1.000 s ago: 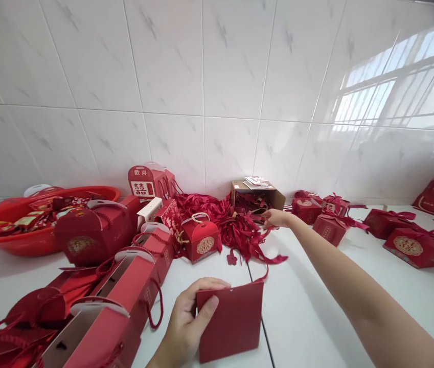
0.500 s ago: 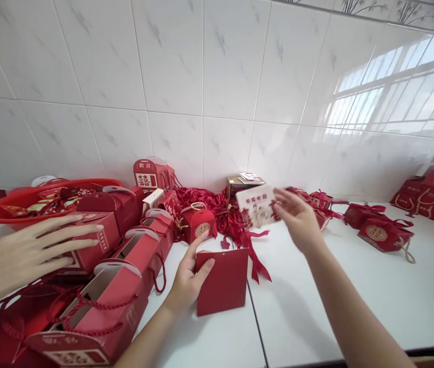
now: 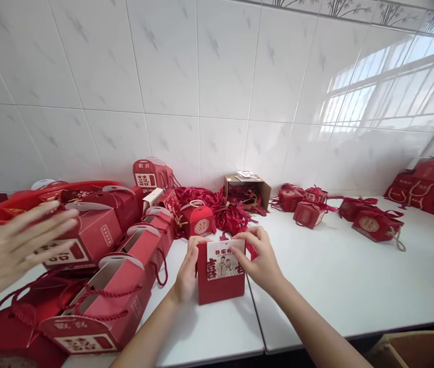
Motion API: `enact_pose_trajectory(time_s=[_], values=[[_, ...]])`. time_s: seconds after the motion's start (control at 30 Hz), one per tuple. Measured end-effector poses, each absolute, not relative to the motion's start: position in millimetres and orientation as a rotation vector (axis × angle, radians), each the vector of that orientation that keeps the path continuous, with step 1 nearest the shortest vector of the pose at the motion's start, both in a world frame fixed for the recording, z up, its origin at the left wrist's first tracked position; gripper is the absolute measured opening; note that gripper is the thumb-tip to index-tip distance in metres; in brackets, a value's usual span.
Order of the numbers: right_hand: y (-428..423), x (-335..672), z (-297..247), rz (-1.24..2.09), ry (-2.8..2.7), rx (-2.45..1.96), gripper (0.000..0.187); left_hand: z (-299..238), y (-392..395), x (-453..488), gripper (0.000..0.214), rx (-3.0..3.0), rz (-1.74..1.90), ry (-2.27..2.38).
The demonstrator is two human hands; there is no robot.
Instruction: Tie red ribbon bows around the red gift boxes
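Note:
A flat red paper box (image 3: 219, 283) stands on the white counter (image 3: 339, 291) in front of me. My left hand (image 3: 188, 271) grips its left edge. My right hand (image 3: 259, 258) pinches a small white card with a printed picture and red characters (image 3: 225, 259) against the box's front, near the top. Another person's hand (image 3: 13, 248), blurred, reaches in from the left with fingers spread over a red gift box with rope handles (image 3: 86, 237).
Several red handled gift boxes (image 3: 113, 301) crowd the left of the counter beside a red basin (image 3: 21, 204). A heap of red ribbons (image 3: 228, 212) and a small cardboard box (image 3: 249, 186) lie by the tiled wall. Finished ribboned boxes (image 3: 373, 225) sit to the right.
My right hand brought the white card from the cardboard box down onto the front of the red box. The other person's hand came in from the left.

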State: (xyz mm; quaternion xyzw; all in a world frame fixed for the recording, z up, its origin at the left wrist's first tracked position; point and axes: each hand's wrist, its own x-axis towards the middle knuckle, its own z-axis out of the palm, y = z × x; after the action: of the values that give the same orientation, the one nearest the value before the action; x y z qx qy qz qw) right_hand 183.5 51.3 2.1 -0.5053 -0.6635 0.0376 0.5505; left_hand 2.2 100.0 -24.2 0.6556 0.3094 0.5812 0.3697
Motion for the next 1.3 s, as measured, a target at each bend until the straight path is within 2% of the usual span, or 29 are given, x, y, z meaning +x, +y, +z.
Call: enact_pose_trajectory(time_s=[0.1, 0.17, 0.27, 0.53, 0.7, 0.93, 1.03, 1.13, 1.17, 1.3], values=[[59, 181, 4, 0.360, -1.641, -1.082, 0.011, -24, 100, 5, 0.032, 1.727, 1.490, 0.703], [63, 180, 5, 0.583, -1.641, -1.064, 0.014, -24, 99, 7, 0.036, 1.683, 1.479, 0.725], [66, 179, 2, 0.732, -1.593, -1.056, 0.019, -23, 97, 9, 0.029, 1.554, 1.353, 0.729], [70, 182, -1, 0.811, -1.619, -1.006, 0.017, -21, 98, 9, 0.029, 1.520, 1.299, 0.799], [76, 187, 3, 0.717, -1.748, -0.975, 0.013, -27, 103, 9, 0.026, 1.510, 1.312, 0.827], [79, 192, 10, 0.755, -1.859, -0.918, 0.008, -32, 112, 5, 0.022, 1.594, 1.352, 0.908], [92, 203, 18, 0.899, -1.967, -0.845, 0.016, -32, 115, 5, 0.019, 1.650, 1.386, 0.925], [138, 221, 25, 0.953, -1.900, -1.092, 0.039, -31, 114, 5, 0.019, 1.667, 1.398, 0.931], [160, 226, 27, 0.819, -1.724, -1.364, 0.048, -31, 114, 5, 0.020, 1.660, 1.400, 0.930], [252, 235, 21, 0.572, -1.458, -1.702, 0.025, -34, 113, 6, 0.024, 1.632, 1.392, 0.924]])
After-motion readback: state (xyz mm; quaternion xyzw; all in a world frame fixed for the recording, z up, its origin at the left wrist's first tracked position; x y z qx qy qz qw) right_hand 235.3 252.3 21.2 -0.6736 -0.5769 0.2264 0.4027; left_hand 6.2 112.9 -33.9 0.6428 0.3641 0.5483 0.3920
